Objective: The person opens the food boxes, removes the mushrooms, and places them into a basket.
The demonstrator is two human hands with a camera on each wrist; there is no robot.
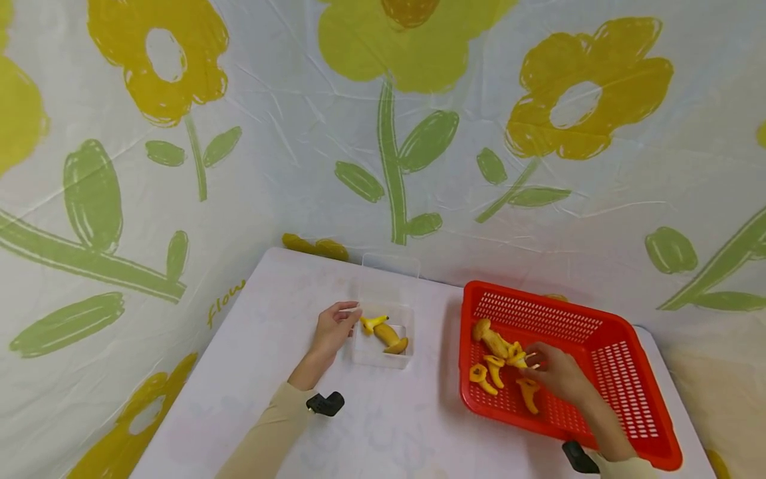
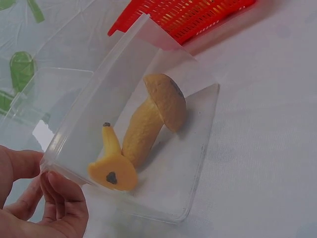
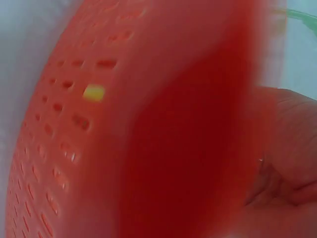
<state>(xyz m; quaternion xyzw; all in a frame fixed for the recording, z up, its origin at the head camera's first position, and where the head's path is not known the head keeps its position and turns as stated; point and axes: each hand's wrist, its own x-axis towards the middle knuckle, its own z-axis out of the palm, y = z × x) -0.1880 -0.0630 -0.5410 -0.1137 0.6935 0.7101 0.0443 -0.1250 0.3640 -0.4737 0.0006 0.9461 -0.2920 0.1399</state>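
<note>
A clear plastic box (image 1: 383, 361) with its lid raised holds a yellow trumpet-shaped mushroom (image 2: 113, 171) and a brown thick-stemmed mushroom (image 2: 143, 130). My left hand (image 1: 332, 330) pinches the box's rim at its left side, thumb and fingers at the corner in the left wrist view. Over in the red basket (image 1: 562, 426), my right hand (image 1: 556, 374) has thumb and fingertips about a small yellow mushroom (image 1: 516, 356). A brown mushroom (image 1: 493, 340) and several yellow mushrooms (image 1: 494, 372) lie around it. The basket wall hides the right fingertips in the right wrist view.
Both containers stand on a white table (image 1: 383, 426), the basket at the right and the box left of it. A flower-printed cloth (image 1: 287, 133) hangs behind and to the left. The box's transparent lid (image 1: 390, 266) leans back toward that cloth.
</note>
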